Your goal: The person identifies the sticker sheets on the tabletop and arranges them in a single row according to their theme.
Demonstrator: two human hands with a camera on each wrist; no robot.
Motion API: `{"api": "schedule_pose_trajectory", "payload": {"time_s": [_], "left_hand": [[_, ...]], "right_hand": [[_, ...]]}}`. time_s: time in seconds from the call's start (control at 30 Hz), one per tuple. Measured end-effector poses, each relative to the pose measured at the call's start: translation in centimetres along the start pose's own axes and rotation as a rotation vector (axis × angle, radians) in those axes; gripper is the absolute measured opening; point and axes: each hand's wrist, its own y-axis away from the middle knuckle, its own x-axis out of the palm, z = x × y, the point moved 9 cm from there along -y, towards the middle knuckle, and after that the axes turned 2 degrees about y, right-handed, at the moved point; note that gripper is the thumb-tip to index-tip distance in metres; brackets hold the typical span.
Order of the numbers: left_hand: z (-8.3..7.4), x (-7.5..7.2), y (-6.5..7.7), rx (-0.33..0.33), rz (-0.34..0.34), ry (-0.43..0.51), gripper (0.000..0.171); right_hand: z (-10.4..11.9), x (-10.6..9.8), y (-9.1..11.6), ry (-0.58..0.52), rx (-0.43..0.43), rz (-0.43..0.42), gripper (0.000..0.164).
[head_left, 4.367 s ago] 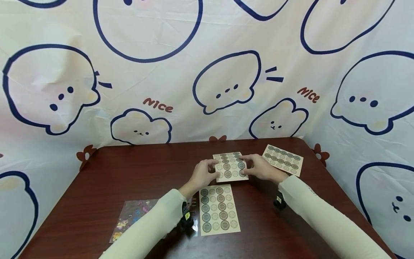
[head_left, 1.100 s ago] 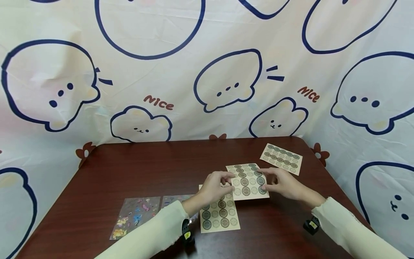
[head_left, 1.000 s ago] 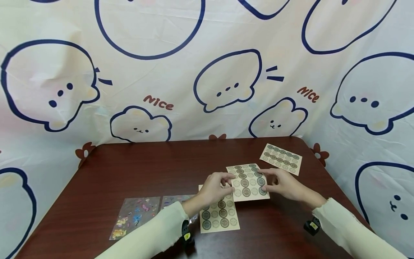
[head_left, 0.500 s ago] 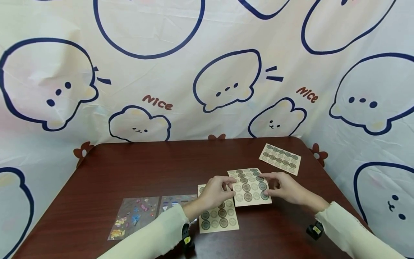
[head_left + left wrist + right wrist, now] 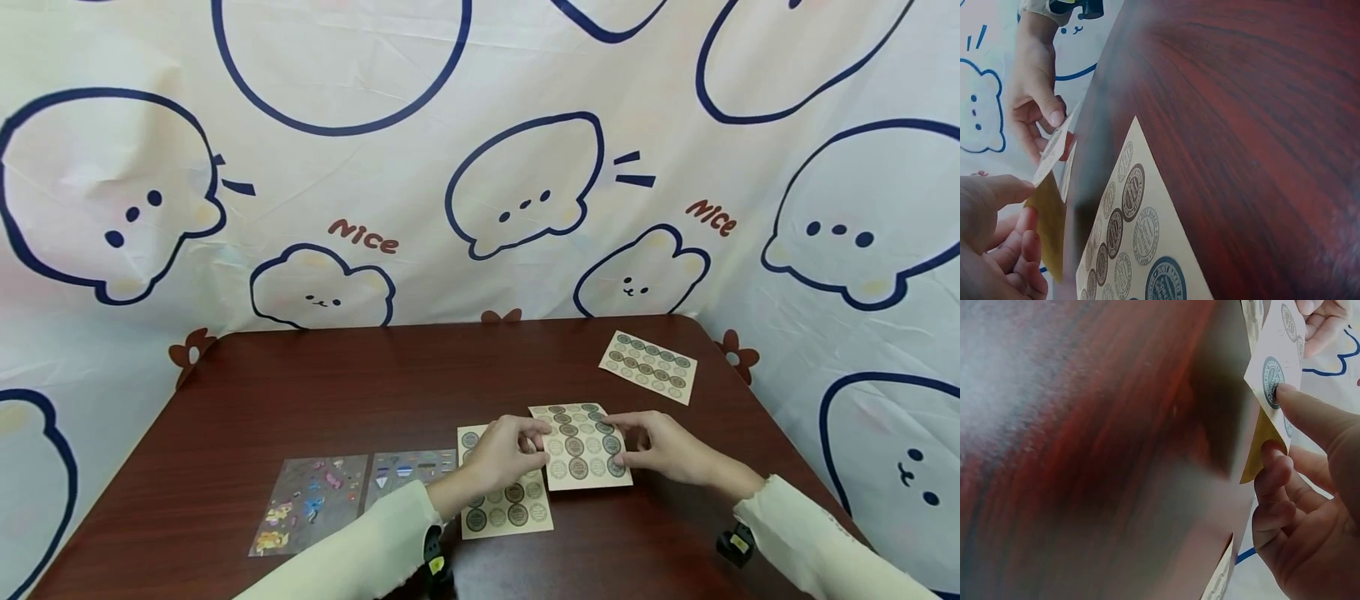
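Held sticker sheet [image 5: 585, 454], ctr-right of frame, sits btwn L hand [image 5: 506, 454] & R hand [image 5: 663, 450], each pinching a side edge; L hand's nearer 2nd sheet [image 5: 510, 505], lower ctr.

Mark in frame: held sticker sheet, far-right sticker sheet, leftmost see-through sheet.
Held sticker sheet [image 5: 584, 450]: head view, middle of printed face.
Far-right sticker sheet [image 5: 648, 367]: head view, middle of printed face.
Leftmost see-through sheet [image 5: 312, 502]: head view, near its center.
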Motion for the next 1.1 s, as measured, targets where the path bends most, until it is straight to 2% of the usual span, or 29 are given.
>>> {"api": "schedule_pose_trajectory", "payload": {"time_s": [0.3, 0.63, 0.9, 1.1], "left_hand": [[0.2, 0.9, 0.5, -0.035, 0.013, 0.006, 0.036], [0.5, 1.4, 0.9, -0.083, 0.004, -0.087, 0.033], [0.4, 1.8, 1.1, -0.095, 0.000, -0.120, 0.028], [0.4, 2.1, 1.3, -0.104, -0.007, -0.171, 0.031]], "right_hand": [[0.0, 0.2, 0.4, 0.007, 0.026, 0.031, 0.056], [0.0, 0.4, 0.4, 0.009, 0.033, 0.071, 0.051], [-0.3, 1.5, 0.8, 0.001, -0.001, 0.079, 0.055], [-0.5, 2.3, 1.3, -0.019, 0.017, 0.093, 0.063]]}}
